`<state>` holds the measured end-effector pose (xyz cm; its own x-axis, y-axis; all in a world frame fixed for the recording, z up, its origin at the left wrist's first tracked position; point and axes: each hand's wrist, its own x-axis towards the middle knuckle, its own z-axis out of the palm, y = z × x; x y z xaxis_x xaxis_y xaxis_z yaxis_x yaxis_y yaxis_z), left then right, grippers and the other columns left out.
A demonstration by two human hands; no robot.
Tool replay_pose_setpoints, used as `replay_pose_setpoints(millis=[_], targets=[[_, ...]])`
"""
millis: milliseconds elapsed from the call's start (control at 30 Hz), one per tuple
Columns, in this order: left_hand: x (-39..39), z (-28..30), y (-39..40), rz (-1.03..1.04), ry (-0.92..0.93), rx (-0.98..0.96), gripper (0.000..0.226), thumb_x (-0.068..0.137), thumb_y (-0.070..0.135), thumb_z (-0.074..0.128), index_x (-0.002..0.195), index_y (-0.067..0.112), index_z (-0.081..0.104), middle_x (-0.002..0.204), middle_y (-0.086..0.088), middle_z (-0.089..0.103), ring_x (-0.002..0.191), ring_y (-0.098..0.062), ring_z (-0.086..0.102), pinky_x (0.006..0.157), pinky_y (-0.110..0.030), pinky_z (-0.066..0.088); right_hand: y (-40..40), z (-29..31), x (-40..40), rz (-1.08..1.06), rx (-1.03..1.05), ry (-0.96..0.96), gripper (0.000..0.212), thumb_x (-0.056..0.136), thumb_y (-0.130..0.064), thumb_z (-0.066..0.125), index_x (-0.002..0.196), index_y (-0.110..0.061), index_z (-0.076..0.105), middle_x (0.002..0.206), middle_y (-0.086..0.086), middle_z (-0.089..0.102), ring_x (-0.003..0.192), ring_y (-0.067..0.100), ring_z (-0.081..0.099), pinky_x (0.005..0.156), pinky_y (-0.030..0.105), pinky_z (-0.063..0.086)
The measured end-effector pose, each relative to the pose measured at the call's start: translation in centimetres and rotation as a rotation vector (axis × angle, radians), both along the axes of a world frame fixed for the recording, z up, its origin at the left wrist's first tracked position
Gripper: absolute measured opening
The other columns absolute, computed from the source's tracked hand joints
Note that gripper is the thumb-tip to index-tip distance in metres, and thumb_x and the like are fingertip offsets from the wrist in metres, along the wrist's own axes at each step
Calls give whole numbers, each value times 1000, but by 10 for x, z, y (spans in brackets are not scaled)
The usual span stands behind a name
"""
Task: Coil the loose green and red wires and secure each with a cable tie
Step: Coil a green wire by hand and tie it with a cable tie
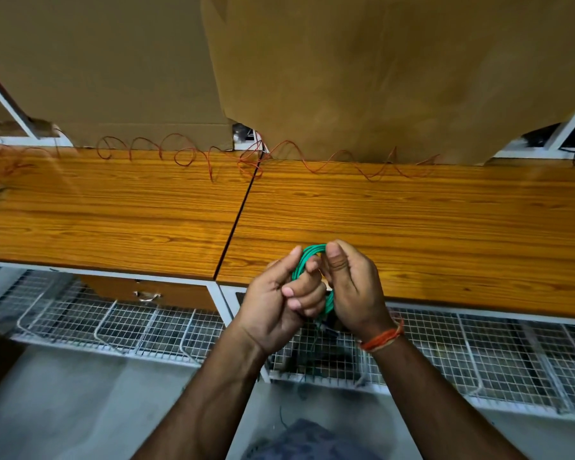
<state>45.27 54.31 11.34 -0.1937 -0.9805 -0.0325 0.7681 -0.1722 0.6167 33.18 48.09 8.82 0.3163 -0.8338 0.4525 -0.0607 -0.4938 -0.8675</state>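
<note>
Green thin wire coil (307, 257) sits bunched between my two hands, held over the near edge of the orange wood-grain tabletop (412, 220). My left hand (279, 293) curls its fingers around the loops; my right hand (349, 283) pinches the top. Loose red wire (186, 157) lies curling along the far edge, against brown cardboard sheets (379, 78).

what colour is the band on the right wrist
Orange-red: a thread band wound round the right wrist, seen in the head view.
</note>
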Motion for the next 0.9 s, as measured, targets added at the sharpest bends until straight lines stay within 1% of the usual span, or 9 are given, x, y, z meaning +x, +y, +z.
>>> replay_pose_setpoints(millis=[67,200,300,433,533,667,767,800,900], targets=[[-10,1,1,65,12,37,32,102,33,48,77,16,60,44,13,33,37,-2,30,45,-20,25,-1,-1,-9,38,32,-5,39,108,-42,37,75,-24,49,64,-11,47,60,6,45,58,29,37],[-20,-1,3,222,141,90,35,104,32,40,75,17,54,45,11,32,36,-2,26,40,-18,25,-8,-17,-35,159,168,-25,33,107,-37,43,91,-12,58,68,-7,52,61,7,49,58,23,40],[-16,-3,7,371,178,94,41,108,32,36,75,18,53,44,9,31,35,-1,29,40,-16,26,-13,-40,-63,185,272,20,8,101,-23,62,101,-15,60,74,-7,58,67,5,53,64,19,43],[-4,-3,11,585,221,52,43,109,30,34,72,20,53,45,10,33,37,-1,30,41,-16,27,-9,-69,-103,88,266,115,12,93,-11,73,94,-21,66,78,-12,62,72,3,57,68,20,46],[3,-3,12,731,204,30,38,110,31,35,76,20,50,47,11,33,39,-2,30,42,-17,29,-6,-78,-122,-31,155,288,16,90,-9,76,88,-25,71,83,-17,69,80,-1,62,71,26,51],[-4,-3,12,838,19,29,33,111,34,34,84,21,48,50,12,33,43,-3,30,46,-18,30,1,-65,-120,133,-70,466,8,95,-23,71,97,-24,78,91,-17,66,87,-2,61,73,22,48],[-14,-6,8,882,-211,39,31,112,32,34,87,19,46,53,10,37,47,-6,33,49,-20,31,8,-39,-108,347,-250,580,26,101,-38,56,101,-22,76,89,-12,62,83,6,59,70,28,50],[-17,-8,8,887,-296,39,31,112,31,34,87,18,46,54,8,39,49,-7,35,50,-20,32,10,-30,-105,394,-297,591,28,102,-39,53,102,-21,75,89,-11,62,83,6,58,69,29,50],[-23,-16,10,843,-561,-11,32,112,30,32,88,14,47,57,1,55,52,-14,48,54,-25,43,16,-2,-95,448,-336,491,28,104,-36,52,105,-18,74,88,-14,57,82,-1,51,72,16,42]])
